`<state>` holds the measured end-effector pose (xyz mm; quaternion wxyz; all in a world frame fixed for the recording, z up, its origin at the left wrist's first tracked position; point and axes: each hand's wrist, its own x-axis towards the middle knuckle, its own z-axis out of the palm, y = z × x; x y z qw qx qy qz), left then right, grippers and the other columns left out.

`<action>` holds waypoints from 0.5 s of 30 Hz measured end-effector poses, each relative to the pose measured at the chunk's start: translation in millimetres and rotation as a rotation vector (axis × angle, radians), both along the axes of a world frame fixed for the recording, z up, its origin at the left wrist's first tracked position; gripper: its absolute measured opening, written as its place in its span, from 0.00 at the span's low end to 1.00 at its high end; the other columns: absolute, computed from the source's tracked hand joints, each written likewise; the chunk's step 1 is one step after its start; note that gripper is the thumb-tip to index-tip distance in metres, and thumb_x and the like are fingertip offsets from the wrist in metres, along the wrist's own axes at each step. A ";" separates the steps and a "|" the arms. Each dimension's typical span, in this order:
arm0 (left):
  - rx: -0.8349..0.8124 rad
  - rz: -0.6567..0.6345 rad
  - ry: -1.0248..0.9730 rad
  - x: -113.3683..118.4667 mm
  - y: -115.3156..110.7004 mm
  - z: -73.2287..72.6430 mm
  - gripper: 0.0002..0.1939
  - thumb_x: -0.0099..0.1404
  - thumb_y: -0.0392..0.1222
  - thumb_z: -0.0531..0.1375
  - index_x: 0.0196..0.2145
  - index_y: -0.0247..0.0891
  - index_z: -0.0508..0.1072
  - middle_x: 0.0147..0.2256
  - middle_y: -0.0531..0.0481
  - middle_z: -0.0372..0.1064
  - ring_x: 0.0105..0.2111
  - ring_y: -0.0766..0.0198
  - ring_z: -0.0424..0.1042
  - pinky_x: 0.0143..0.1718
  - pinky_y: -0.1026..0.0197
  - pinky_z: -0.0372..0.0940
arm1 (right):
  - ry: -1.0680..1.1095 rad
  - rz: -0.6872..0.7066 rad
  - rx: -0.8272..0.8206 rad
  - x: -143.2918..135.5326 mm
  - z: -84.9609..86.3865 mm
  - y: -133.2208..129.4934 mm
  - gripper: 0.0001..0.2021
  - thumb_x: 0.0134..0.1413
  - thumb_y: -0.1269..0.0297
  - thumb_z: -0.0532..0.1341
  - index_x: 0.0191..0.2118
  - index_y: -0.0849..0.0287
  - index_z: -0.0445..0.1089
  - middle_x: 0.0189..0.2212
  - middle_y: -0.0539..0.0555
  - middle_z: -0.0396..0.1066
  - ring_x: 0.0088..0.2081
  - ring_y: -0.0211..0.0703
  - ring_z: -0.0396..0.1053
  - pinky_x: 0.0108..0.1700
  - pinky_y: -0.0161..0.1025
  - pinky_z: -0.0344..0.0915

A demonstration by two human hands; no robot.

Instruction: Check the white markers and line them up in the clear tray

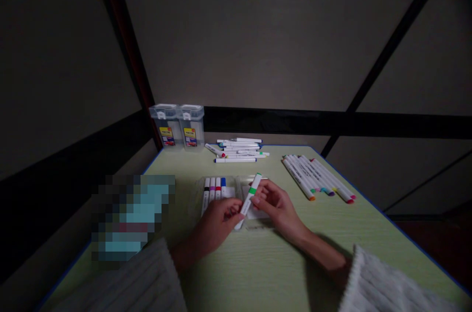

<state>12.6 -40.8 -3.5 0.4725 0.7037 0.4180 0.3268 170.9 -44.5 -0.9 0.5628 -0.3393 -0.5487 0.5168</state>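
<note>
A white marker with a green band and green end is held slantwise between my two hands, its upper end leaning to the right. My left hand pinches the lower part, thumb on the barrel. My right hand has its thumb and fingers closed on the middle of the same marker. Beneath lies an open clear plastic case. In its left half several white markers with black, purple, red and blue bands lie side by side, their lower parts partly hidden by my left hand.
Behind the case is a loose pile of white markers. Several more markers lie in a slanted row on the right. Two lidded clear boxes stand at the table's back left corner. A blurred-out turquoise object lies left. Panelled walls rise behind.
</note>
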 end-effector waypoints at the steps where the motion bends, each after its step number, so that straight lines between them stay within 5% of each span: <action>1: 0.007 -0.002 -0.005 0.3 0.2 -0.7 0.09 0.52 0.36 0.56 0.31 0.33 0.72 0.26 0.51 0.69 0.28 0.66 0.66 0.29 0.67 0.59 | -0.007 0.011 0.006 -0.3 0.3 -0.2 0.11 0.40 0.62 0.66 0.31 0.59 0.65 0.21 0.45 0.59 0.23 0.32 0.56 0.25 0.31 0.53; 15: 0.114 0.138 0.101 -12.4 16.3 6.9 0.03 0.52 0.36 0.55 0.22 0.34 0.65 0.20 0.55 0.61 0.23 0.68 0.62 0.25 0.67 0.56 | -0.121 0.082 0.048 0.7 -5.7 -1.7 0.10 0.47 0.64 0.61 0.36 0.60 0.64 0.24 0.47 0.59 0.23 0.32 0.55 0.25 0.32 0.53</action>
